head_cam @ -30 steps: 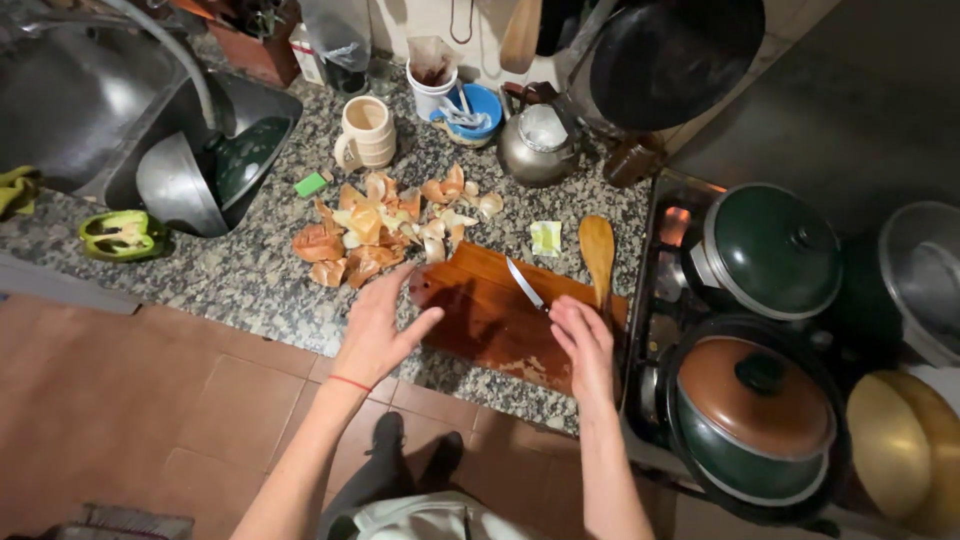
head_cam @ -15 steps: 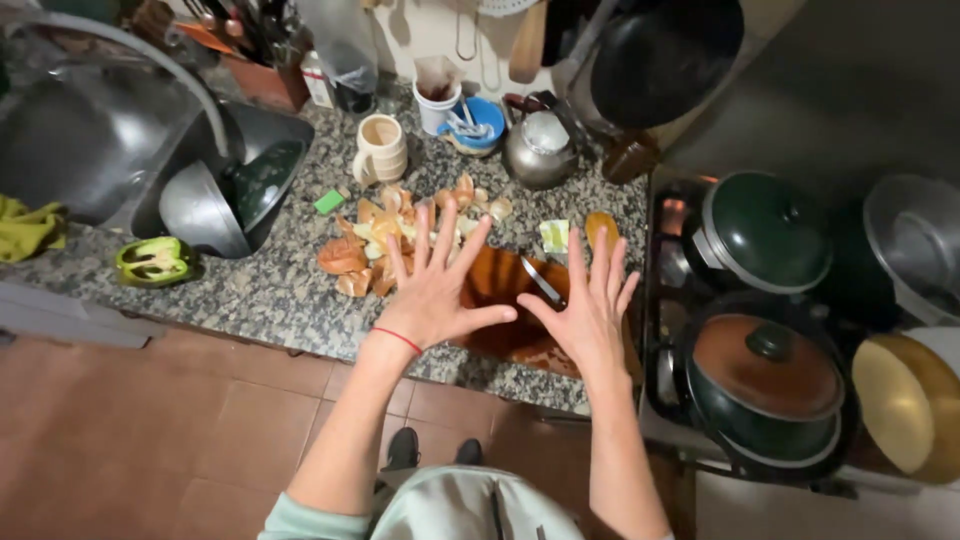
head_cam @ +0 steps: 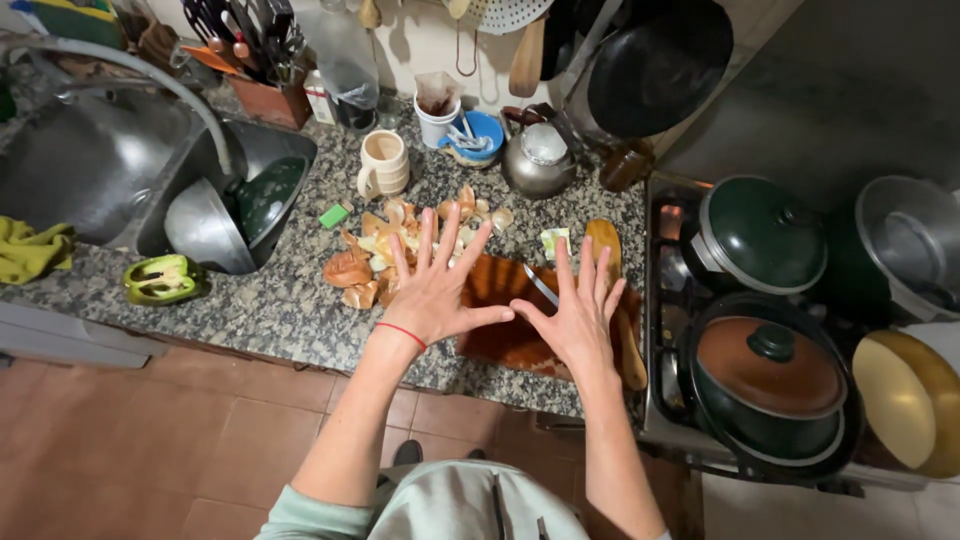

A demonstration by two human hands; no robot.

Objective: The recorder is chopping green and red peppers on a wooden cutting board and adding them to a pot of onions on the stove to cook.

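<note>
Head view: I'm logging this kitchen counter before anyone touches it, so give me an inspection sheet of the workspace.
Surface: speckled granite counter, with a sink at its left end.
Job's things: wooden cutting board with a knife lying on it; heap of onion skins beside the board.
Clutter: green pepper half, mug, kettle, wooden spoon, metal bowl, yellow cloth.
Hands: left hand and right hand are spread above the board, fingers apart, holding nothing.
Cables: nothing seen.
Surroundings: stove at right with two lidded green pots; dark pan hanging on the wall; tiled floor.
</note>
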